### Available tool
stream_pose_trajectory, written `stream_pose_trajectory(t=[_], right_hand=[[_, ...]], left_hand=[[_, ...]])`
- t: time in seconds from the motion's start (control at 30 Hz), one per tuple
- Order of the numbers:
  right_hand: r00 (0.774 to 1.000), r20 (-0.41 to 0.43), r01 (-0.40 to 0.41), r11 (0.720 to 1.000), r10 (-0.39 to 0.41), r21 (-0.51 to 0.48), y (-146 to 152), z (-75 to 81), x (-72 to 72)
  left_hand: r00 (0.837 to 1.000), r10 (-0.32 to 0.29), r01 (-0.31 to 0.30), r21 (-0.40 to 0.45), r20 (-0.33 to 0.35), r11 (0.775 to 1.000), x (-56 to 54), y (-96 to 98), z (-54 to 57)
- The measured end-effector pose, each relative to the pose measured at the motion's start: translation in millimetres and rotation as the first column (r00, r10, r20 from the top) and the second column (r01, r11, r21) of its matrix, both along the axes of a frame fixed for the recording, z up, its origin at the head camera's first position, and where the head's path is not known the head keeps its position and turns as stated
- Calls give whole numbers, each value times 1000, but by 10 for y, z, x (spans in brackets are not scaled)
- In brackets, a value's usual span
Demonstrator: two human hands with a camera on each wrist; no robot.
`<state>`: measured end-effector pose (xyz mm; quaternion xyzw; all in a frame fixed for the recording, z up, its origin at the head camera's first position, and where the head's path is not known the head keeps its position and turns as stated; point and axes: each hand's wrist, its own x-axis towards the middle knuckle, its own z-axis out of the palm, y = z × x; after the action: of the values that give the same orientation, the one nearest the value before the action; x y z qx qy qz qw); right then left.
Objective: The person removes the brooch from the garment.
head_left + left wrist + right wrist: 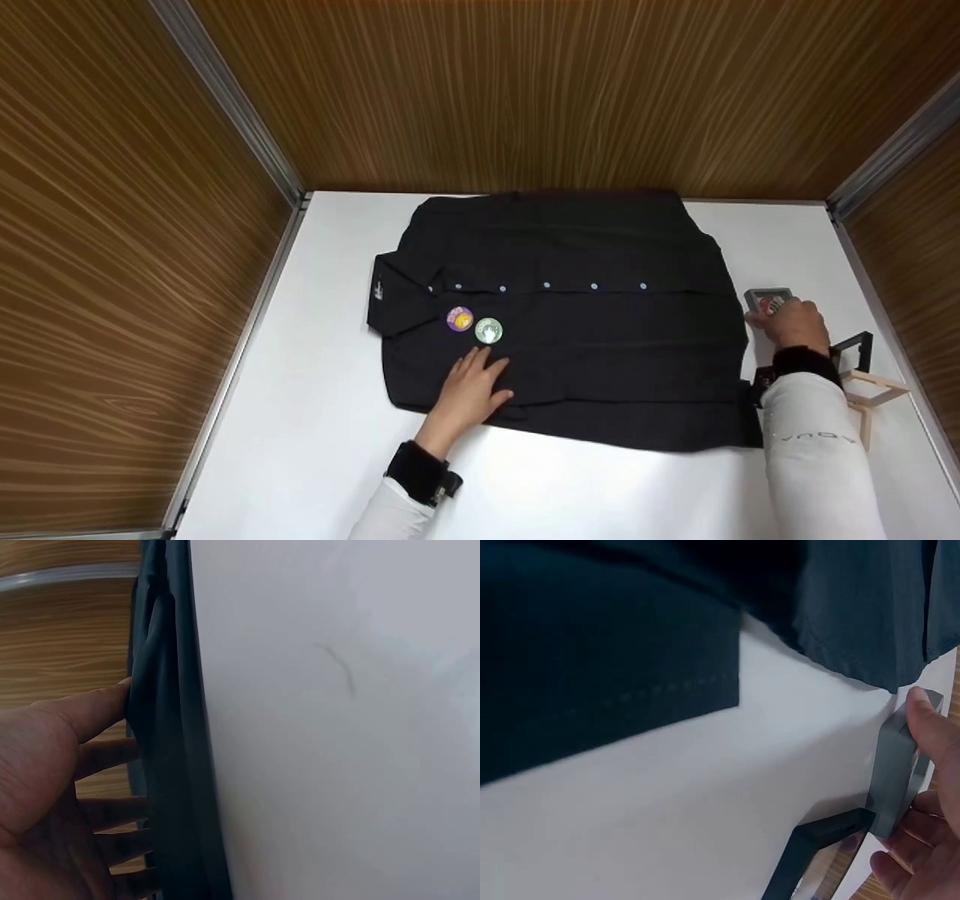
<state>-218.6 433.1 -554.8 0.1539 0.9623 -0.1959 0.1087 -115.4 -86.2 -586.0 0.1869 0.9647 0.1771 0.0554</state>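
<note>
A black button-up shirt (pixel 630 337) lies flat on the white table, its collar to the left. On its chest are a purple round badge (pixel 460 319) and a green round badge (pixel 488 331). My left hand (pixel 466 391) rests on the shirt just below the green badge, fingers spread and straight; the left wrist view shows the thumb against the dark cloth (pixel 169 727). Right of the hem, my right hand (pixel 799 327) grips a small grey frame (pixel 891 765) by its edges, thumb on one side and curled fingers on the other. Something red and white shows inside this frame.
Beside my right forearm stand a black frame (pixel 865 352) and light wooden frames (pixel 876 386), partly hidden by the sleeve. Wood-grain panels (pixel 480 97) wall the table at the back and both sides, with metal rails (pixel 247 112) at the corners.
</note>
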Motion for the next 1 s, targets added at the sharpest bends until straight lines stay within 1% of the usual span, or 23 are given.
stream_pose_trajectory(t=[0.1,0.23,0.33,0.47,0.6,0.7,0.83,0.9,1.0], right_hand=[[1000,8,-14,1000,14,-2,-38,-14,-5],[995,-31,-94,996,94,-12,-120,-14,-61],[983,-63,-172,985,171,1,-224,17,-119],[966,-38,-256,967,256,0,-434,65,-166],[942,-24,-334,943,334,0,-676,46,-168],[924,-26,-381,925,381,3,-840,0,-158],[913,7,-407,913,407,-18,-997,-57,-137],[911,35,-411,911,412,-33,-1046,-77,-125],[903,88,-417,907,420,-47,-1101,-103,-118]], left_hand=[[1000,0,0,1,-10,1000,1,-12,-3],[1000,7,-7,15,-14,1000,-4,-46,1],[1000,23,-23,18,-10,1000,-26,-94,4],[998,60,-60,18,-10,998,-75,-198,21],[993,114,-113,16,-24,993,-125,-329,50],[986,165,-165,2,-32,986,-171,-430,64],[971,239,-240,-30,-20,970,-237,-554,67],[960,278,-278,-46,7,960,-266,-613,55],[942,329,-325,-57,70,944,-296,-686,29]])
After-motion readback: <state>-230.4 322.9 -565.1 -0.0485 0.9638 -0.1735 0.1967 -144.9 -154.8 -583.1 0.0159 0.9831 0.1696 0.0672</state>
